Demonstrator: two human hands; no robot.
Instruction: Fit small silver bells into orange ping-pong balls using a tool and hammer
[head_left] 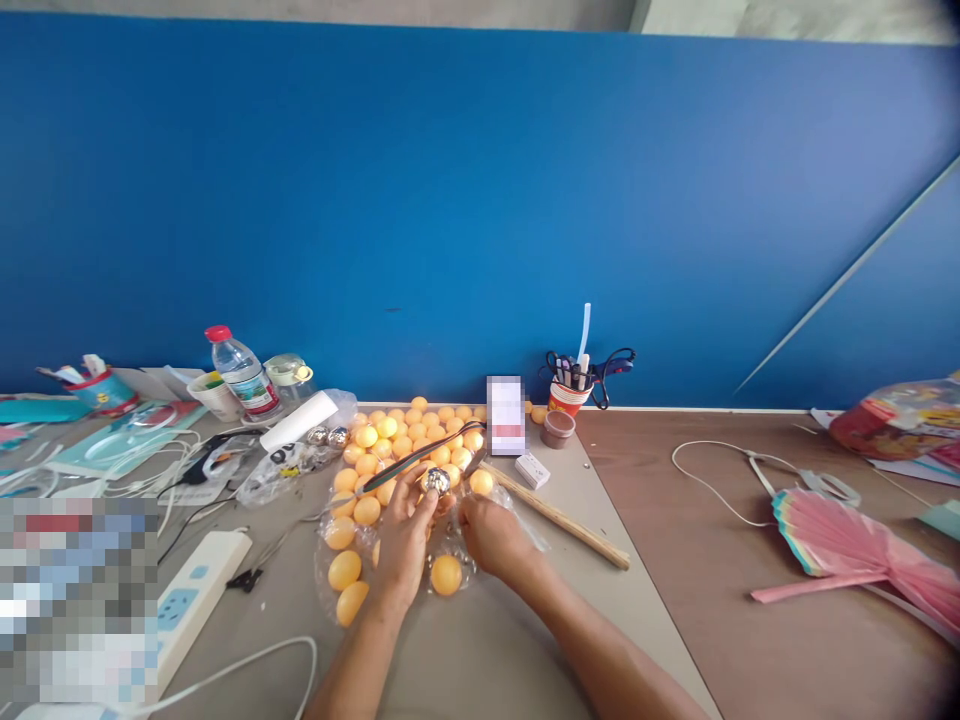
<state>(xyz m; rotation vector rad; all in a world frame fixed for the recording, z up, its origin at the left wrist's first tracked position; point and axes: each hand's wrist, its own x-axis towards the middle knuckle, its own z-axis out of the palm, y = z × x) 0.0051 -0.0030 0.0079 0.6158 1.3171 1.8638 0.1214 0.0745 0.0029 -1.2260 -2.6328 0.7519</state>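
Observation:
Many orange table tennis balls (367,510) lie in a clear plastic bag spread on the desk, in front of me and around my hands. My left hand (405,535) is closed around a shiny silver ball (436,482), its thumb and fingers on the near and left sides. Just to the right, my right hand (491,530) is curled into a grip close to the ball. Whatever its fingers hold is hidden from me. A long, thin dark strip (420,455) crosses over the balls behind my left hand. A short dark piece (474,462) sticks up beyond my right hand.
A wooden stick (570,522), a small white box (532,470) and a brown-filled tub (558,430) lie right. A pen cup (568,398) stands behind. Left are a water bottle (251,380), cables and a power strip (191,590). A pink fan (840,530) lies far right.

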